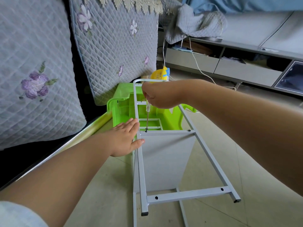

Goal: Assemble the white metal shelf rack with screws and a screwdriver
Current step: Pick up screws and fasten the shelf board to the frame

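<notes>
Right hand [159, 97] pinches screwdriver [148, 115], tip on screw [146, 130]; left hand [126, 138], fingers spread flat, steadies white rack [165, 154].

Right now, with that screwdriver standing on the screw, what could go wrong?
The screwdriver is long and thin, and the right hand grips only its top, so its tip might slip off the screw. The left hand rests flat against the frame rail close to that screw, so a slip could jab it. The white rack leans on a green plastic stool and might shift under pressure.
</notes>
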Demonstrator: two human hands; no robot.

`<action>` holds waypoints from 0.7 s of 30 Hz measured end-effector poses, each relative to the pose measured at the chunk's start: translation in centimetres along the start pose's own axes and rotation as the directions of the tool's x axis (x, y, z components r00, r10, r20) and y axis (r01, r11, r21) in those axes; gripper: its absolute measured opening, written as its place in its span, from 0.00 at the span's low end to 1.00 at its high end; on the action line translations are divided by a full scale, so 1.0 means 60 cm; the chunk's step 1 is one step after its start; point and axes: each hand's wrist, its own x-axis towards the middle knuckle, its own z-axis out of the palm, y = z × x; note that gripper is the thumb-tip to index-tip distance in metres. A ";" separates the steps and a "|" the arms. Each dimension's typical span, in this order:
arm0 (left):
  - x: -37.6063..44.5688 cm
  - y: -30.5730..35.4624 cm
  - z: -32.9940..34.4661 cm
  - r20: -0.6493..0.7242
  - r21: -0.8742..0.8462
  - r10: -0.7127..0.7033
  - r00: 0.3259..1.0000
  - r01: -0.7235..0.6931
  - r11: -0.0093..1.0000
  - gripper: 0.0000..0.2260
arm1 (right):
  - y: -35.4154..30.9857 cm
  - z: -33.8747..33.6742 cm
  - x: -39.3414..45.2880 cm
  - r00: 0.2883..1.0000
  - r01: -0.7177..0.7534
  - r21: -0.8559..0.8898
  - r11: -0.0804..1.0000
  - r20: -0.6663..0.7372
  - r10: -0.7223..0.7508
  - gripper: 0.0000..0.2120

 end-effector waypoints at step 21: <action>-0.004 0.003 0.016 -0.097 -0.039 -0.004 0.995 0.000 0.999 0.29 | 0.011 -0.002 -0.002 1.000 -0.013 -0.150 0.989 0.018 0.016 0.14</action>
